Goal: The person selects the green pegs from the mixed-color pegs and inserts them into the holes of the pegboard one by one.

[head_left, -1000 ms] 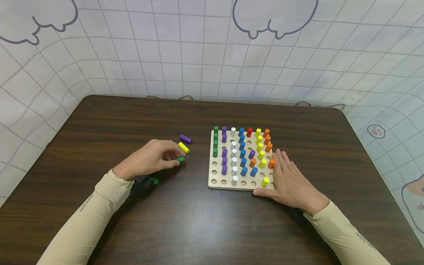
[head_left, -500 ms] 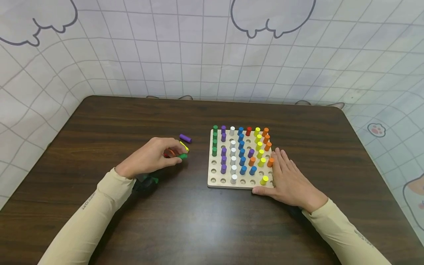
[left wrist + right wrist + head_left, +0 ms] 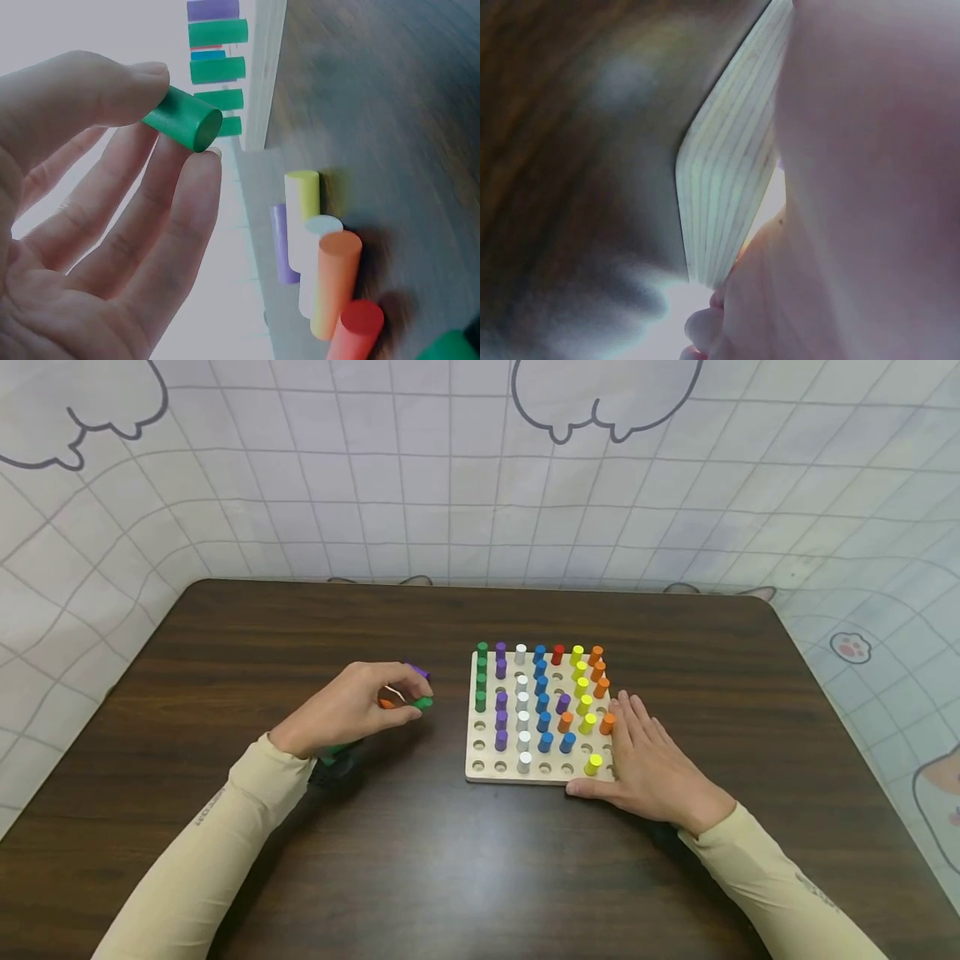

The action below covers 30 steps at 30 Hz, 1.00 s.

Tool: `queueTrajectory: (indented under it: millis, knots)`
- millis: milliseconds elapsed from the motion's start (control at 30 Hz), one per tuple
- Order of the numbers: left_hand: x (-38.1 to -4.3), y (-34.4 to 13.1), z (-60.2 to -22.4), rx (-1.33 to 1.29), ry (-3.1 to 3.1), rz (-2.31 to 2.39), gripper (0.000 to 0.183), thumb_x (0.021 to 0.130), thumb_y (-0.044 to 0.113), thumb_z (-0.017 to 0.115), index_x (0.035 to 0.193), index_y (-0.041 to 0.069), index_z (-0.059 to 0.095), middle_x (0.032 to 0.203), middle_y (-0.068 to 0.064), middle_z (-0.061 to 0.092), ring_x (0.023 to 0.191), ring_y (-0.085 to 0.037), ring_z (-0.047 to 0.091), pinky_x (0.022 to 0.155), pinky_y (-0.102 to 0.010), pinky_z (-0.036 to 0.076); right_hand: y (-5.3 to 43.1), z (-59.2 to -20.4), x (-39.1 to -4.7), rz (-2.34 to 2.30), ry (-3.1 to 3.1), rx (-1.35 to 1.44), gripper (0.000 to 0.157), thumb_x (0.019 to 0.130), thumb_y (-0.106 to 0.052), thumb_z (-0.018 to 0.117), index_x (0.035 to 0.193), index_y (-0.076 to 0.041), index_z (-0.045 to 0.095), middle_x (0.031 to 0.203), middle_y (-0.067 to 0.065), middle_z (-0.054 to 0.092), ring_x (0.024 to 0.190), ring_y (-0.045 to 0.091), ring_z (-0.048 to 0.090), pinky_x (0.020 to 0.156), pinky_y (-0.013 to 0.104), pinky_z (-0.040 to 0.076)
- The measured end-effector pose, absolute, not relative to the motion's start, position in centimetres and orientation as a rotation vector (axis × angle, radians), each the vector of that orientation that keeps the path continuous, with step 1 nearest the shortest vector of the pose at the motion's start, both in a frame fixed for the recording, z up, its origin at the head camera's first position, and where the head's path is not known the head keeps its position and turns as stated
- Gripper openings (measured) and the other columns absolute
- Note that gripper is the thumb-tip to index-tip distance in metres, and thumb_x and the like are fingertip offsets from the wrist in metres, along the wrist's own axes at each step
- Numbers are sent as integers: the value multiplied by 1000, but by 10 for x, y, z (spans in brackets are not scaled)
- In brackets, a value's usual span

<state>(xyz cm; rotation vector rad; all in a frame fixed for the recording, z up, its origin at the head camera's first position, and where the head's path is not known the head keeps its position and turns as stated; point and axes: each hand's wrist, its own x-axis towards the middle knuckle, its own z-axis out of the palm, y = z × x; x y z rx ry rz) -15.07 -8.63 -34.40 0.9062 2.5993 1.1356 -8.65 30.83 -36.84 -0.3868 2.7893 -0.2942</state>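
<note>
My left hand [image 3: 348, 706] pinches a green peg [image 3: 184, 120] between thumb and fingertips, held above the table left of the wooden pegboard [image 3: 489, 757]. The board bears columns of upright pegs: green, purple, white, blue, yellow and orange, plus a single red peg [image 3: 558, 654] at the far side. Several holes in its near rows are bare. My right hand [image 3: 658, 768] lies along the board's right edge, fingers straight and thumb at the near edge. In the right wrist view the palm sits against the board's layered side [image 3: 724, 165].
Loose pegs lie on the dark wood table under my left hand: purple [image 3: 283, 244], yellow [image 3: 309, 196], a pale one [image 3: 322, 223], orange [image 3: 337, 277] and red [image 3: 358, 330]. Another green object [image 3: 450, 346] shows at the corner. A grid-patterned curtain [image 3: 450, 468] surrounds the table.
My left hand has moved a little right and away from me with the green peg, now covering the yellow peg in the head view. The right hand stays on the board's edge.
</note>
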Motion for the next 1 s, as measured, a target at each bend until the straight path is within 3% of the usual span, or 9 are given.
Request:
queueTrajectory:
  millis: [300, 700, 1000]
  knots:
    - [-155, -74, -346, 932, 2594, 1136, 20, 90, 8, 79, 106, 18, 71, 108, 5, 75, 99, -11, 70, 89, -36, 62, 308, -370, -86, -288, 2791, -384, 133, 83, -86, 56, 162, 10, 8, 172, 31, 4, 160, 51, 6, 127, 69, 17]
    - [-160, -56, -346, 942, 2580, 1167, 19, 91, 10, 79, 106, 17, 69, 103, 3, 74, 94, -11, 71, 84, -33, 63, 307, -369, -87, -271, 2785, -378, 134, 82, -88, 55, 162, 9, 7, 172, 31, 4, 160, 51, 6, 127, 68, 17]
    - [-163, -42, -351, 904, 2526, 1206, 23, 90, 9, 78, 109, 14, 66, 106, 0, 73, 99, -14, 72, 90, -34, 63, 309, -369, -88, -271, 2782, -372, 135, 82, -88, 54, 162, 8, 6, 172, 30, 3, 161, 50, 5, 128, 68, 16]
